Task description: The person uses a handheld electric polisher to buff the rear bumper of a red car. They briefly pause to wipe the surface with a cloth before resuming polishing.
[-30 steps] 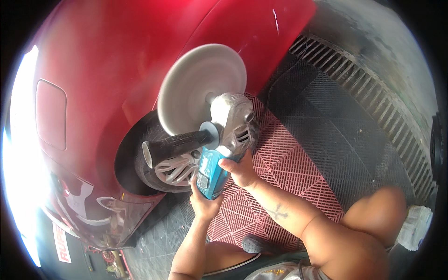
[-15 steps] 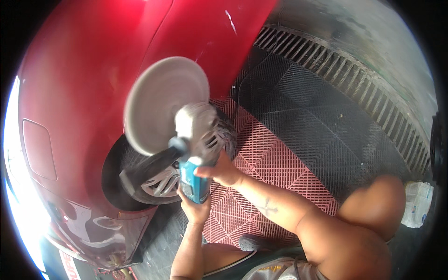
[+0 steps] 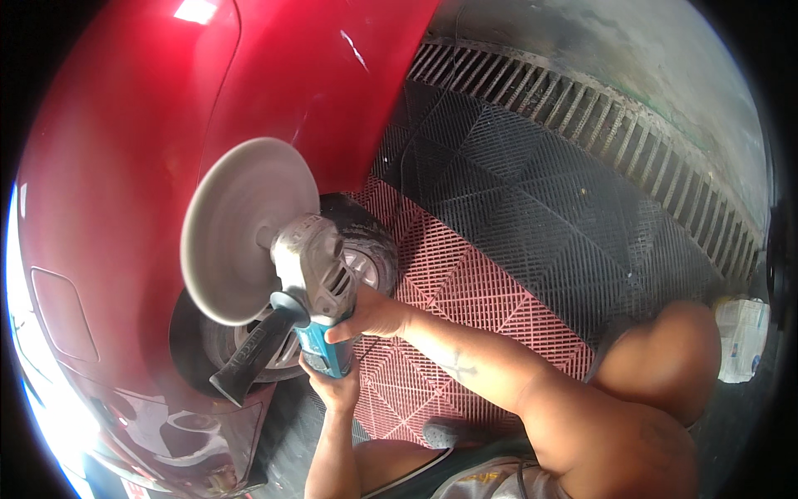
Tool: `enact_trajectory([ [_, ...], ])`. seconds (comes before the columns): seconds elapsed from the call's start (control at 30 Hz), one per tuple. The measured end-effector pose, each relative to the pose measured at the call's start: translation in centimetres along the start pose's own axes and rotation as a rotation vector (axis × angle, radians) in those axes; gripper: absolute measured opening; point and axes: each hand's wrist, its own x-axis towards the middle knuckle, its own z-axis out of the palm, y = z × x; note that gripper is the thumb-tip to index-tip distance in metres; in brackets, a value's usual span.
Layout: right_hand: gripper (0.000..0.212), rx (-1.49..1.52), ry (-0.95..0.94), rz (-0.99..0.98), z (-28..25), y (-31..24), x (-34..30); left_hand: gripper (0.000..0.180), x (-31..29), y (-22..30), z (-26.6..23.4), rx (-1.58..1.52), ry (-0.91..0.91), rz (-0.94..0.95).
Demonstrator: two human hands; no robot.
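Note:
Both hands hold an electric polisher with a teal body (image 3: 326,348) and a grey metal head (image 3: 306,254). Around the lower end of the body, from below, my left hand (image 3: 334,387) is closed. My right hand (image 3: 376,314) grips the body from the right, just behind the metal head. The large pale round pad (image 3: 241,229) faces the red car panel; whether it touches the paint I cannot tell. A black side handle (image 3: 259,353) sticks out toward the lower left, with no hand on it.
The red car (image 3: 125,158) fills the left, with a wheel (image 3: 223,337) partly hidden behind the polisher. Red floor grating (image 3: 465,308) borders black grating (image 3: 549,224). A slatted drain (image 3: 582,104) runs along the grey wall (image 3: 665,75). Near my bent knee stands a whitish package (image 3: 741,339).
My view has shifted, so the car and floor sit further left. In the picture the polisher has moved left and slightly down, with both hands still gripping it.

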Motion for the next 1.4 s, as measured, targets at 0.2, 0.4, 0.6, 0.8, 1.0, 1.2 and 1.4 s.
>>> enact_trajectory([
  [0.2, 0.080, 0.308, 0.017, 0.100, -5.7, 2.2, -1.2, 0.099, 0.0, 2.7, -0.2, 0.065, -0.133, -0.073],
  [0.4, 0.096, 0.472, -0.051, 0.074, -8.5, 1.9, -1.9, 0.100, 0.4, 5.9, -0.6, 0.199, -0.172, -0.008],
  [0.6, 0.121, 0.593, -0.066, -0.029, -9.0, 2.0, -1.5, 0.104, 1.7, 7.3, -1.6, 0.369, -0.145, 0.138],
  [0.8, 0.113, 0.671, -0.080, -0.143, -9.5, 3.0, -1.1, 0.103, 2.7, 9.1, -2.0, 0.483, -0.190, 0.138],
  [1.0, 0.114, 0.723, -0.108, -0.161, -9.6, 3.3, -0.4, 0.104, 3.2, 9.5, -2.1, 0.504, -0.197, 0.137],
  [1.2, 0.106, 0.690, -0.164, -0.112, -6.0, 2.4, -0.3, 0.099, 2.7, 8.1, -4.7, 0.374, -0.131, 0.069],
  [1.4, 0.082, 0.477, -0.184, 0.066, -0.9, 4.9, 0.9, 0.099, 1.3, 0.9, -6.7, 0.195, 0.059, 0.059],
])
